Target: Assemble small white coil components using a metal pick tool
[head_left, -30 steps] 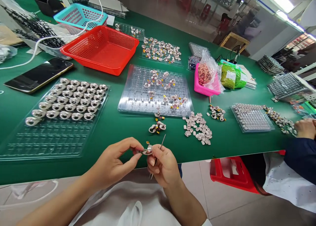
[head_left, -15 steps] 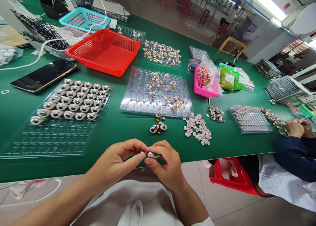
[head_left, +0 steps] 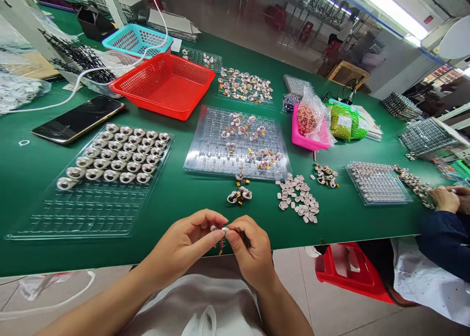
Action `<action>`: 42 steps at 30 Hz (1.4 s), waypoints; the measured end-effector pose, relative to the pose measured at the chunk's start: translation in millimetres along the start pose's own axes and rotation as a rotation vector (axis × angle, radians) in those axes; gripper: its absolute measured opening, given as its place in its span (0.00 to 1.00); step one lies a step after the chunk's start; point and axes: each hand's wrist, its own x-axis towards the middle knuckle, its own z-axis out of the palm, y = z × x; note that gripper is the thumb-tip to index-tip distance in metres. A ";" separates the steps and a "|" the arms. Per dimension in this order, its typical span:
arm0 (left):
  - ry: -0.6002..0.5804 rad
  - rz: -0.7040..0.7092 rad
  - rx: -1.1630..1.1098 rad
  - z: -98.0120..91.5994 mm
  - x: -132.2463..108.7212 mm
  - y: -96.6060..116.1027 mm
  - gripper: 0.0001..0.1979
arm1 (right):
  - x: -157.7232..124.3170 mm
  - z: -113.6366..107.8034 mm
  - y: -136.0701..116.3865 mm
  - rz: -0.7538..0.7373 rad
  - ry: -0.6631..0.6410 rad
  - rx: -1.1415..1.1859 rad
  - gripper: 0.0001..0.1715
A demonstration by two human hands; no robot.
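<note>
Close together above the table's front edge, my left hand point(head_left: 196, 238) and my right hand point(head_left: 251, 245) are both closed on a small silvery part point(head_left: 225, 231). Thumbs and fingertips cover most of it, and thin coloured wires hang below. Just beyond my hands lies a small cluster of white ring-shaped parts point(head_left: 239, 195) with yellow and dark bits. To their right is a loose pile of small white caps point(head_left: 299, 199). A clear tray point(head_left: 91, 211) at the left carries rows of silvery shells point(head_left: 117, 164).
A stacked clear tray point(head_left: 205, 150) holds scattered wired parts. Behind stand a red basket point(head_left: 161, 86), a turquoise basket point(head_left: 135, 35) and a pink bin point(head_left: 312, 139). A phone point(head_left: 77, 118) lies at the left. A co-worker's hand point(head_left: 445, 199) is at the far right.
The scene has shifted slightly right and down as the camera turned. My fingers have moved a little around the silvery part, and its hanging wires show more plainly.
</note>
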 end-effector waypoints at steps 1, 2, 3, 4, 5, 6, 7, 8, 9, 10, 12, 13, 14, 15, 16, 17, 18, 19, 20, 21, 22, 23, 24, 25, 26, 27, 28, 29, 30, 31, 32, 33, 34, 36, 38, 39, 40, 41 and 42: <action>-0.015 -0.010 -0.024 0.6 1.0 0.6 0.11 | -0.2 0.2 0.1 0.024 0.002 0.009 0.08; -0.028 -0.017 -0.043 0.8 1.9 0.7 0.11 | -0.4 -0.1 0.2 0.054 -0.001 0.019 0.08; -0.037 -0.022 -0.056 0.7 2.6 0.3 0.10 | -0.5 -0.9 0.3 0.089 -0.007 0.030 0.09; -0.041 -0.025 -0.065 0.4 3.2 -0.7 0.10 | -0.6 -2.2 0.5 0.127 -0.017 0.043 0.09; -0.040 -0.027 -0.069 -0.2 3.6 -2.0 0.10 | -0.4 -3.8 0.7 0.164 -0.032 0.061 0.10; -0.035 -0.028 -0.070 -0.9 3.8 -3.5 0.10 | -0.1 -5.8 0.9 0.200 -0.048 0.081 0.11; -0.029 -0.030 -0.070 -1.4 3.9 -4.8 0.11 | 0.3 -7.8 1.1 0.232 -0.066 0.105 0.11; -0.024 -0.033 -0.072 -1.9 3.9 -5.9 0.11 | 0.8 -9.7 1.4 0.262 -0.082 0.131 0.12; -0.020 -0.042 -0.078 -2.2 3.9 -6.4 0.11 | 1.2 -11.4 1.9 0.292 -0.096 0.159 0.13; -0.020 -0.052 -0.087 -2.4 3.9 -6.6 0.11 | 1.4 -12.7 2.6 0.323 -0.107 0.194 0.14; -0.013 -0.062 -0.107 -2.4 4.0 -6.0 0.10 | 1.3 -13.9 4.8 0.385 -0.124 0.294 0.15; -0.004 -0.063 -0.120 -2.3 4.1 -5.5 0.10 | 0.8 -13.9 6.2 0.408 -0.129 0.349 0.15; 0.009 -0.064 -0.139 -2.1 4.1 -5.1 0.10 | 0.1 -13.4 7.6 0.423 -0.133 0.399 0.15; 0.019 -0.072 -0.169 -1.9 4.0 -4.7 0.10 | -0.6 -12.8 9.0 0.428 -0.135 0.441 0.16; 0.024 -0.083 -0.209 -1.9 3.7 -4.5 0.10 | -1.3 -12.0 10.1 0.428 -0.138 0.474 0.16; 0.021 -0.100 -0.254 -2.0 3.4 -4.3 0.11 | -1.9 -11.4 10.9 0.429 -0.142 0.498 0.16; 0.008 -0.121 -0.299 -2.4 2.9 -4.3 0.12 | -2.3 -11.0 11.3 0.435 -0.144 0.510 0.17; -0.011 -0.142 -0.337 -3.1 2.5 -4.3 0.13 | -2.4 -10.8 11.4 0.445 -0.146 0.511 0.17; -0.032 -0.161 -0.363 -4.2 2.0 -4.3 0.14 | -2.4 -11.0 11.1 0.457 -0.148 0.503 0.18; -0.049 -0.176 -0.376 -5.4 1.7 -4.2 0.15 | -2.3 -11.3 10.5 0.468 -0.148 0.491 0.19; -0.062 -0.188 -0.378 -6.8 1.5 -4.1 0.16 | -2.1 -11.9 9.8 0.474 -0.148 0.474 0.19; -0.069 -0.196 -0.374 -8.2 1.4 -3.7 0.17 | -1.9 -12.6 8.9 0.474 -0.147 0.458 0.19; -0.071 -0.201 -0.368 -9.3 1.5 -3.3 0.17 | -1.9 -13.2 8.1 0.469 -0.146 0.446 0.19; -0.071 -0.203 -0.363 -10.1 1.6 -2.7 0.17 | -1.9 -13.8 7.2 0.460 -0.146 0.437 0.18; -0.069 -0.203 -0.362 -10.5 1.8 -2.1 0.16 | -2.0 -14.2 6.3 0.446 -0.147 0.427 0.17; -0.065 -0.201 -0.363 -10.4 1.9 -1.4 0.15 | -2.2 -14.3 5.4 0.428 -0.150 0.415 0.16; -0.058 -0.194 -0.361 -9.9 2.0 -0.8 0.15 | -2.4 -14.2 4.5 0.407 -0.152 0.401 0.15; -0.048 -0.184 -0.356 -8.9 2.0 -0.2 0.14 | -2.6 -13.9 3.6 0.383 -0.151 0.383 0.14; -0.038 -0.171 -0.348 -7.7 2.0 0.3 0.14 | -2.8 -13.3 2.5 0.360 -0.144 0.360 0.14; -0.030 -0.156 -0.336 -6.4 1.8 0.8 0.13 | -2.8 -12.7 1.4 0.339 -0.129 0.331 0.14; -0.023 -0.139 -0.320 -5.2 1.5 1.2 0.12 | -2.7 -12.1 0.2 0.320 -0.109 0.300 0.15; -0.020 -0.121 -0.300 -4.3 1.3 1.7 0.11 | -2.5 -11.5 -1.0 0.305 -0.089 0.268 0.15; -0.019 -0.105 -0.271 -3.7 1.0 2.3 0.10 | -2.3 -11.1 -2.3 0.294 -0.074 0.238 0.15; -0.017 -0.070 -0.178 -3.8 0.5 3.8 0.09 | -1.6 -10.8 -4.6 0.279 -0.057 0.192 0.15; -0.009 -0.029 -0.050 -5.4 0.0 5.9 0.09 | -1.1 -11.0 -6.2 0.274 -0.055 0.158 0.15; -0.004 -0.009 0.016 -6.5 -0.1 7.2 0.09 | -1.0 -11.3 -6.8 0.274 -0.056 0.143 0.15; -0.001 0.011 0.078 -7.7 -0.3 8.5 0.09 | -0.9 -11.5 -7.1 0.272 -0.057 0.132 0.15; 0.001 0.030 0.133 -8.8 -0.5 9.9 0.09 | -0.9 -11.8 -7.4 0.268 -0.058 0.121 0.14; 0.000 0.044 0.184 -10.0 -0.6 11.3 0.09 | -0.8 -12.0 -7.6 0.263 -0.061 0.111 0.14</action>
